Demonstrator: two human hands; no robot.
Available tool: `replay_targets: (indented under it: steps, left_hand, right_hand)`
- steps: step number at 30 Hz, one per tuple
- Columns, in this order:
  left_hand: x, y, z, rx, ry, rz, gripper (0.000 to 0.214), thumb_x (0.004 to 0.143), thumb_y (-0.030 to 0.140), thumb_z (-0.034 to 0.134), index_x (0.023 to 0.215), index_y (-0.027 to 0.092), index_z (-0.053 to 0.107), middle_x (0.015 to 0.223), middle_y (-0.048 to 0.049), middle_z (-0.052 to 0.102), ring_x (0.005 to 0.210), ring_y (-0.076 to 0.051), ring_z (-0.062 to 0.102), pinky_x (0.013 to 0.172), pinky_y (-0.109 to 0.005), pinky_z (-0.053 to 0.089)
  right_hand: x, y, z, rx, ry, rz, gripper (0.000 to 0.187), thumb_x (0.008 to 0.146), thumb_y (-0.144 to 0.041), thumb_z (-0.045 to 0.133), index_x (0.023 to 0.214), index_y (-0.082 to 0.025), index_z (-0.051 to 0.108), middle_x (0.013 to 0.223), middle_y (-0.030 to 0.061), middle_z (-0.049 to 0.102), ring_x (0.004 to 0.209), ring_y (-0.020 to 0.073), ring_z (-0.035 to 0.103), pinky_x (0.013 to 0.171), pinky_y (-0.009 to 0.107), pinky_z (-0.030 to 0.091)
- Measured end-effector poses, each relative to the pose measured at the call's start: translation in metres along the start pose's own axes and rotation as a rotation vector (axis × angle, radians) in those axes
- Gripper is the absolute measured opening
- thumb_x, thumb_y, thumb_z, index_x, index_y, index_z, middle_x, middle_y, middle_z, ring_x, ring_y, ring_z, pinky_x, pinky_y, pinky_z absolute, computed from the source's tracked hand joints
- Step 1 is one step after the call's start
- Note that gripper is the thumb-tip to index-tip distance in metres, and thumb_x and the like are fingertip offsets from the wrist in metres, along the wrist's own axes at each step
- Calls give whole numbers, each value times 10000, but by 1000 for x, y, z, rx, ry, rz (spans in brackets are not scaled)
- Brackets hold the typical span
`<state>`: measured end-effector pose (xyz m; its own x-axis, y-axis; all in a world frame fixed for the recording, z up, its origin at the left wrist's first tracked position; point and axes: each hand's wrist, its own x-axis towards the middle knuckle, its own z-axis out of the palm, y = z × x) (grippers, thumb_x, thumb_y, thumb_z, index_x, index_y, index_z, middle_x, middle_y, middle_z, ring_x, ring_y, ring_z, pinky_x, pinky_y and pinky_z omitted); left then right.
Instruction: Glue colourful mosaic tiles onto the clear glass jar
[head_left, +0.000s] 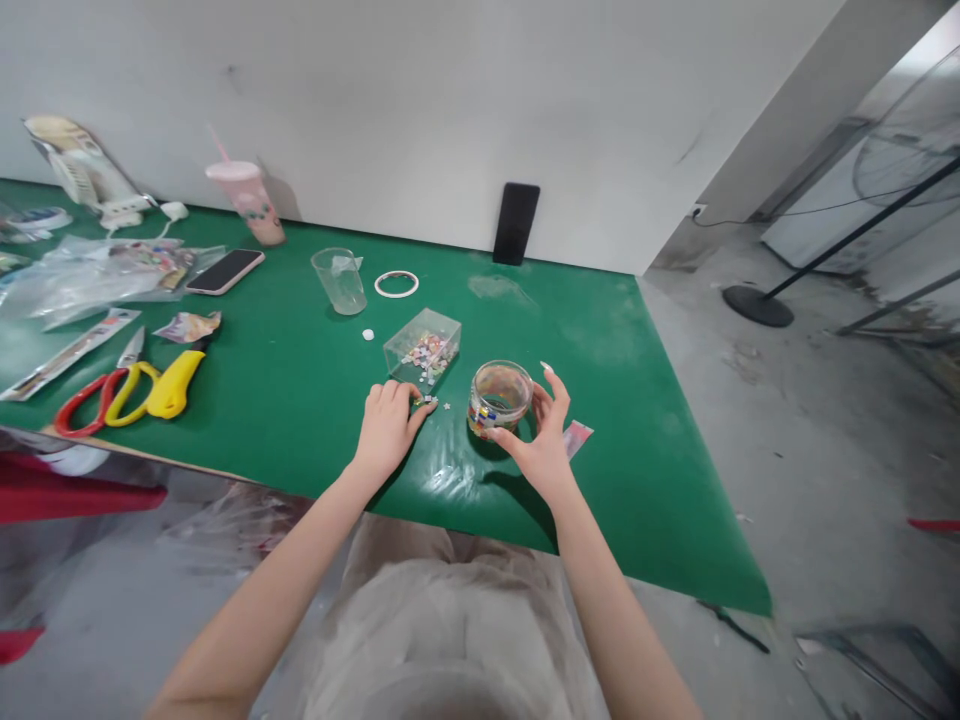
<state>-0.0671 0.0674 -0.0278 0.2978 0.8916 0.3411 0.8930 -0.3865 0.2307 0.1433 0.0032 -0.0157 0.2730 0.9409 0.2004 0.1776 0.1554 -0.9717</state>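
Note:
My right hand (546,440) grips a round glass jar (501,400) from its right side, thumb in front and fingers behind. Small coloured pieces cover the jar's outer wall, and its top is uncovered. Close to the jar's left, my left hand (388,425) rests on the table with its fingers curled. Tiny pieces (430,399) show at its thumb and forefinger; what the pinch holds is too small to make out. Just beyond that hand is a clear plastic box (424,347) with many small colourful pieces in it. One small star-shaped piece (447,406) lies loose between box and jar.
A clear cup (341,285), a white ring (396,285) and a pink tumbler (251,205) stand or lie further back. Scissors (124,385), a yellow-handled cutter (176,385), a phone (226,271) and plastic bags (82,275) are at left. A dark phone (516,223) leans on the wall.

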Motion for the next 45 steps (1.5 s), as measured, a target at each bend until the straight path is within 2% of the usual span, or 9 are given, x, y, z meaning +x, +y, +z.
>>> replay_targets:
  steps: [14,17,19,21,23,28,34,40,45]
  left_hand:
    - [-3,-1,-2,-118,-13,-5,170,867,339,557,862,173,524,763,-30,535,765,-203,482,724,-325,394]
    - [-7,2,-10,-215,14,-14,151,862,320,569,881,180,515,741,-12,508,749,-193,474,695,-313,388]
    - [-11,9,-19,-303,41,0,140,857,305,579,889,188,510,728,1,489,731,-182,463,684,-304,383]
    - [-16,19,-30,-377,49,36,137,859,304,577,893,194,503,723,10,477,712,-171,456,676,-295,379]
    - [-22,31,-40,-417,44,92,142,854,305,586,909,201,506,737,12,482,718,-167,454,686,-294,377]
    - [-28,45,-50,-483,-114,199,50,889,238,513,921,199,511,777,-3,523,752,-169,452,663,-280,363]
    - [-20,38,-46,-544,-287,151,104,878,310,526,876,215,568,742,-4,537,730,-170,470,662,-284,379]
    - [-19,34,-37,-611,-246,250,142,848,299,562,812,232,683,784,-55,639,696,-170,511,678,-312,383]
    - [-27,43,-38,-914,-276,-96,69,753,262,677,787,238,732,685,-29,601,621,-135,519,579,-259,389]
  right_hand:
    - [-5,-19,-8,34,156,-100,914,679,-550,691,1378,-289,163,1334,158,426,1243,282,490,1005,515,421]
    - [-19,-37,-13,3,354,-166,713,719,-458,702,1298,-291,321,1240,117,506,1098,226,577,853,404,525]
    - [-33,-47,-11,15,437,-158,400,774,-398,670,1110,-251,509,1038,69,595,865,162,621,649,274,536]
    - [-46,-52,-4,44,214,33,218,858,-411,562,880,-200,615,745,24,620,602,112,582,478,204,468]
    - [-53,-51,8,119,-106,261,408,894,-504,447,833,-161,659,693,49,641,549,115,575,414,195,437]
    - [-45,-38,37,314,-341,508,739,822,-728,264,867,-109,664,785,100,690,435,85,524,410,215,469]
    - [-34,-35,42,331,-385,616,784,804,-751,255,856,-79,656,548,66,648,314,60,412,293,166,261]
    - [-37,-39,36,299,-354,644,780,828,-731,238,776,-77,658,573,86,660,327,57,409,303,174,242]
    - [-40,-42,32,280,-395,647,721,872,-679,228,728,-121,662,535,50,631,354,67,394,342,193,258]
